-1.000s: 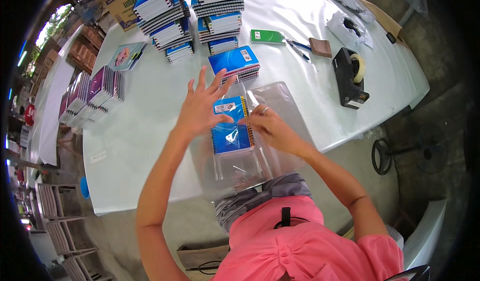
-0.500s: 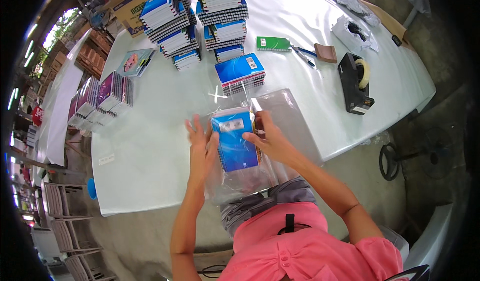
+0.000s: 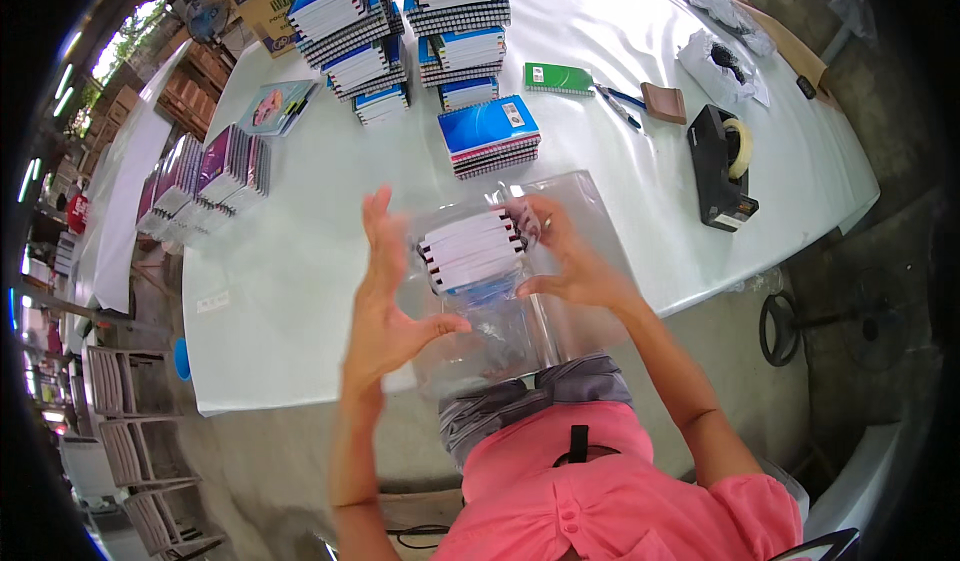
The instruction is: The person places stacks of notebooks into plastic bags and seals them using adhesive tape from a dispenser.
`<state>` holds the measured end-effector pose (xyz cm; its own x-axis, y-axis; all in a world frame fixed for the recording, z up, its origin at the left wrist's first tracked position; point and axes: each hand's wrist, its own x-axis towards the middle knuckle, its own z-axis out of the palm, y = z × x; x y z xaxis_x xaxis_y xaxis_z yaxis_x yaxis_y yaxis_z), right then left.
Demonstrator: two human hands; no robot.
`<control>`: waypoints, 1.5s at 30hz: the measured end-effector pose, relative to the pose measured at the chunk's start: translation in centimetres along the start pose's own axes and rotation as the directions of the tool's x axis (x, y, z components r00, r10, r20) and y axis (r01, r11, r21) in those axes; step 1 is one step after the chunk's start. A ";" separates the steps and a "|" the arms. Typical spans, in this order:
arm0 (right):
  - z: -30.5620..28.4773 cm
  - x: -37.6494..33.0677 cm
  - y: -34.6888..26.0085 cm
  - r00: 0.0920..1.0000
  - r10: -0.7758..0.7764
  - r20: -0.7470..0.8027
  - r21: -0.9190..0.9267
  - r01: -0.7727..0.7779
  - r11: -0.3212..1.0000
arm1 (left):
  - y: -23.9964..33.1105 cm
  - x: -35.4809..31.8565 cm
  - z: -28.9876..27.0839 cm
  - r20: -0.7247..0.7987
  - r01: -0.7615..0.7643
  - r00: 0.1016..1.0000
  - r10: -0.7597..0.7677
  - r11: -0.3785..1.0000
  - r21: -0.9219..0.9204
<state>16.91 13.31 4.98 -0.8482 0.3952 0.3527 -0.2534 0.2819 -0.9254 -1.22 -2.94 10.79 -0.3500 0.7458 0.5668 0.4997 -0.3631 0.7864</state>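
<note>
A stack of spiral notebooks (image 3: pixel 470 249) in clear plastic wrap sits in front of me, its white page edges facing up and a strip of blue cover showing below. My right hand (image 3: pixel 578 263) grips its right end, fingers at the far corner by some bunched plastic, thumb on the near side. To the left, my left hand (image 3: pixel 385 306) is open, with fingers stretched up and the thumb pointing toward the stack; it is slightly blurred and holds nothing. Beneath lie clear plastic sheets (image 3: pixel 590 226), reaching over the table's near edge.
Beyond stands a short blue notebook stack (image 3: pixel 490 126), with taller stacks (image 3: pixel 458 16) behind it. Purple notebooks (image 3: pixel 228 166) stand left. A green notebook (image 3: pixel 558 78), a cutter (image 3: pixel 618 106), a brown block (image 3: pixel 663 103) and a tape dispenser (image 3: pixel 718 171) lie right on the white table (image 3: pixel 290 311).
The wrapped stack has turned from blue cover up to page edges up. My left hand has come off its left side and spread open; my right hand stays at its right end.
</note>
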 end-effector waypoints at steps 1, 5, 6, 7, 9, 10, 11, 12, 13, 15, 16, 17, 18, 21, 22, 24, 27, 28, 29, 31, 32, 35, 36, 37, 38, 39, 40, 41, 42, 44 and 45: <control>-0.6 0.3 -0.5 1.000 0.000 0.005 -0.003 0.000 1.000 | 2.0 2.0 -1.1 0.049 -0.155 0.988 0.150 0.979 0.135; -1.3 1.0 -0.6 0.997 -0.076 0.008 0.084 0.076 0.994 | 4.8 6.0 -2.3 0.665 -0.585 0.737 0.121 0.606 0.538; -1.0 1.0 -0.5 0.993 -0.115 -0.025 0.134 0.117 0.984 | 4.4 5.9 -2.4 0.668 -0.592 0.734 0.122 0.596 0.542; -0.8 0.9 -0.6 0.992 -0.120 -0.027 0.139 0.122 0.983 | 4.0 5.7 -2.6 0.669 -0.600 0.733 0.125 0.583 0.548; -0.9 0.4 -0.9 0.986 -0.140 -0.091 0.120 0.150 0.981 | 2.9 4.1 -3.5 0.127 -0.093 0.990 0.054 0.942 0.323; -1.3 0.0 -0.9 0.986 -0.133 -0.104 0.113 0.145 0.983 | 3.2 3.4 -2.8 -0.108 0.042 0.994 -0.019 0.974 0.221; -1.8 -0.3 -0.8 0.983 -0.151 -0.108 0.054 0.158 0.986 | 3.6 2.4 -2.1 -0.326 0.155 0.938 -0.119 0.984 0.088; -1.7 -0.3 -0.9 0.979 -0.180 -0.098 0.011 0.182 0.983 | 2.5 0.3 -2.3 -0.325 0.154 0.939 -0.115 0.983 0.098; -1.2 0.1 -0.8 0.978 -0.188 -0.094 0.020 0.191 0.981 | -0.2 -2.5 -2.7 -0.303 0.108 0.949 -0.089 0.993 0.046; -0.4 0.2 -0.4 0.982 -0.178 -0.069 -0.053 0.175 0.983 | -2.5 -4.6 -2.3 -0.281 0.070 0.957 -0.072 0.997 -0.016; -0.1 0.3 -0.3 0.983 -0.173 -0.066 -0.052 0.169 0.984 | -2.8 -5.0 -1.4 -0.202 0.120 0.973 -0.111 0.992 0.033; 0.3 0.3 -0.1 0.985 -0.158 -0.064 -0.065 0.153 0.986 | -2.9 -5.4 -0.9 -0.124 0.164 0.980 -0.153 0.983 0.085; 0.4 0.4 0.0 0.988 -0.145 -0.061 -0.082 0.139 0.987 | -2.9 -5.0 -0.8 -0.128 0.167 0.980 -0.156 0.983 0.081; 0.9 0.2 0.4 0.978 -0.195 -0.075 -0.168 0.180 0.969 | -2.5 -2.9 -0.9 0.007 0.035 0.999 -0.039 0.955 0.293; 1.1 0.2 0.4 0.978 -0.195 -0.075 -0.171 0.181 0.969 | -2.2 -2.4 -1.1 0.072 0.006 0.997 -0.033 0.935 0.354; 1.7 0.1 0.5 0.962 -0.244 -0.124 -0.251 0.208 0.945 | -1.8 -1.5 -1.2 0.135 -0.025 0.990 -0.033 0.912 0.411; 3.3 0.4 1.0 0.931 -0.311 -0.193 -0.272 0.254 0.928 | -1.6 -1.1 -0.9 0.166 -0.022 0.985 -0.044 0.925 0.379; 3.5 0.5 1.0 0.931 -0.311 -0.191 -0.272 0.254 0.928 | -1.6 -1.1 -0.8 0.155 -0.008 0.986 -0.052 0.930 0.367; 3.6 0.7 1.0 0.916 -0.340 -0.214 -0.279 0.276 0.920 | -1.6 -1.1 -0.7 0.145 0.005 0.988 -0.060 0.935 0.353; 3.7 1.0 0.7 0.898 -0.371 -0.235 -0.288 0.301 0.909 | -1.7 -1.1 -0.5 0.125 -0.015 0.992 -0.035 0.924 0.382; 3.5 1.1 0.4 0.906 -0.358 -0.226 -0.280 0.291 0.915 | -1.7 -1.0 -0.4 0.107 -0.035 0.994 -0.011 0.912 0.410; 3.0 1.1 -0.4 0.924 -0.324 -0.203 -0.260 0.268 0.928 | -1.6 -0.9 -0.1 0.126 -0.026 0.992 -0.026 0.919 0.394; 2.9 1.1 -0.7 0.934 -0.306 -0.186 -0.248 0.257 0.934 | -1.6 -0.9 0.0 0.125 -0.028 0.992 -0.024 0.919 0.394; 2.8 1.1 -1.1 0.933 -0.307 -0.186 -0.250 0.258 0.933 | -1.6 -0.9 0.2 0.081 0.001 0.996 -0.032 0.937 0.349; 2.8 1.2 -1.5 0.948 -0.273 -0.165 -0.249 0.227 0.941 | -1.7 -0.9 0.3 0.038 0.029 0.998 -0.042 0.953 0.302; 2.8 1.2 -1.7 0.960 -0.239 -0.146 -0.251 0.198 0.948 | -1.8 -1.1 0.4 0.040 0.023 0.998 -0.037 0.954 0.300; 2.7 1.1 -1.7 0.959 -0.242 -0.149 -0.254 0.199 0.946 | -2.0 -1.5 0.4 -0.003 0.020 1.000 -0.020 0.960 0.278; 2.6 1.0 -1.6 0.961 -0.237 -0.142 -0.256 0.196 0.947 | -2.3 -1.8 0.5 -0.047 0.016 0.999 -0.005 0.967 0.255; 2.6 1.0 -1.5 0.964 -0.231 -0.134 -0.255 0.192 0.948 | -2.5 -2.2 0.4 -0.045 0.014 0.999 -0.003 0.967 0.255; 2.6 1.1 -1.3 0.960 -0.241 -0.141 -0.236 0.204 0.950 | -3.0 -2.6 0.1 0.021 0.045 0.998 -0.052 0.966 0.253; 2.7 1.1 -1.2 0.958 -0.246 -0.146 -0.218 0.211 0.953 | -2.9 -2.3 -0.2 0.022 0.045 0.998 -0.052 0.967 0.251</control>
<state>15.05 11.10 6.09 -0.6825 0.4374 0.5856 -0.3190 0.5425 -0.7771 -2.08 -3.71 7.23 -0.3578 0.7760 0.5195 0.6666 -0.1774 0.7240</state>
